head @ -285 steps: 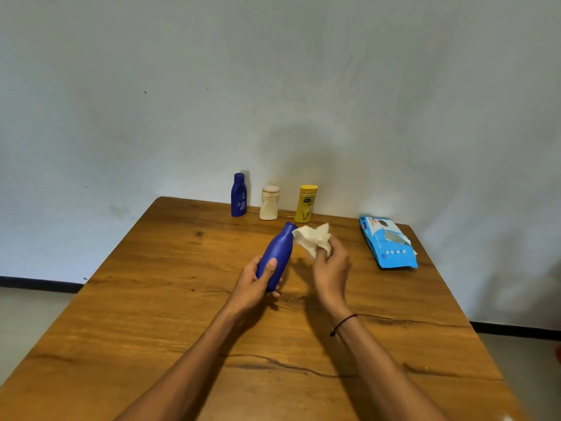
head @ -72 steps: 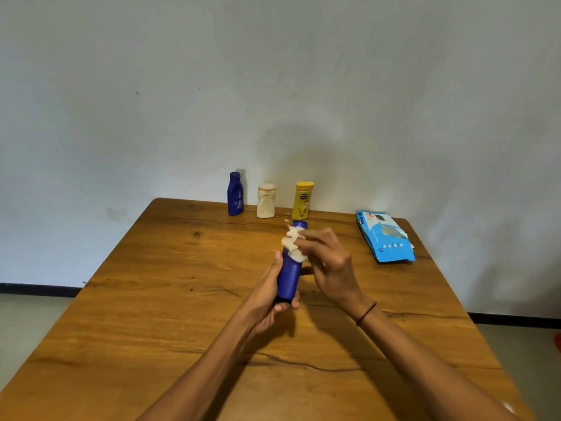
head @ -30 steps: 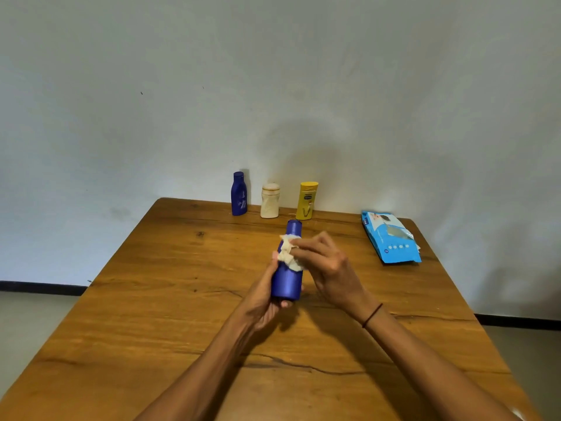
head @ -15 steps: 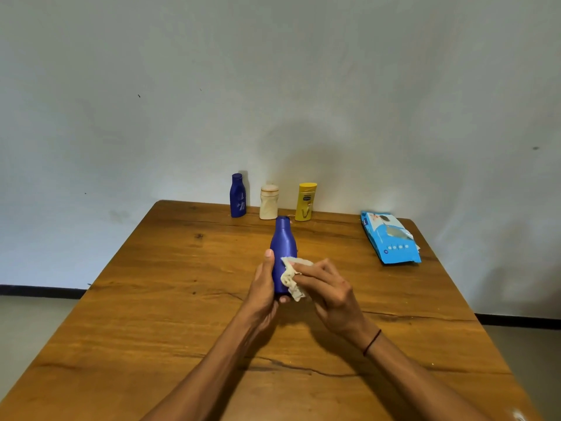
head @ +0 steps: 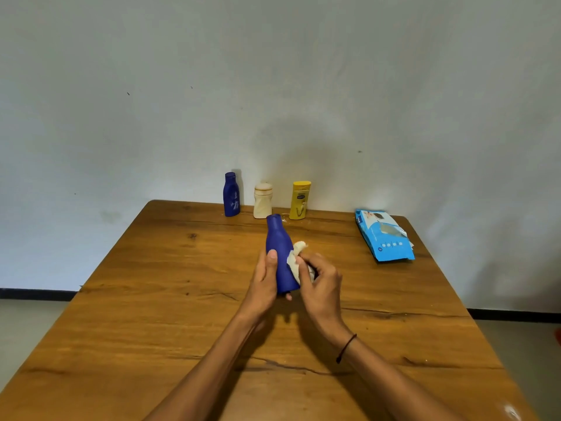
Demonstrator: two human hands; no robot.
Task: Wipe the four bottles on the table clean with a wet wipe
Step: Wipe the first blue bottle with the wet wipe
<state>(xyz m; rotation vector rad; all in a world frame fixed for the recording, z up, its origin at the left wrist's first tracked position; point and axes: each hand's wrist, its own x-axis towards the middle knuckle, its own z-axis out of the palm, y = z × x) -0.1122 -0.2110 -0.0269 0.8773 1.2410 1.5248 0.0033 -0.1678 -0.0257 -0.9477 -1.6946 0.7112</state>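
Centre frame, above wooden table (head: pixel 170 287): left hand (head: pixel 263 284) gripping big blue bottle (head: pixel 280 253), thumb up its side. Right hand (head: pixel 322 287) pinching crumpled wet wipe (head: pixel 296 259) against bottle's right flank. Right edge: blue wipes pack (head: pixel 383 235).

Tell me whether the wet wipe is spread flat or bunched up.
Bunched up: the wet wipe is a crumpled wad the right hand presses against the blue bottle.

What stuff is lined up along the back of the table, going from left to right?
Small dark blue plastic bottle → squat cream bottle with a round cap → yellow plastic bottle → light blue pack of wet wipes, lying flat further right.
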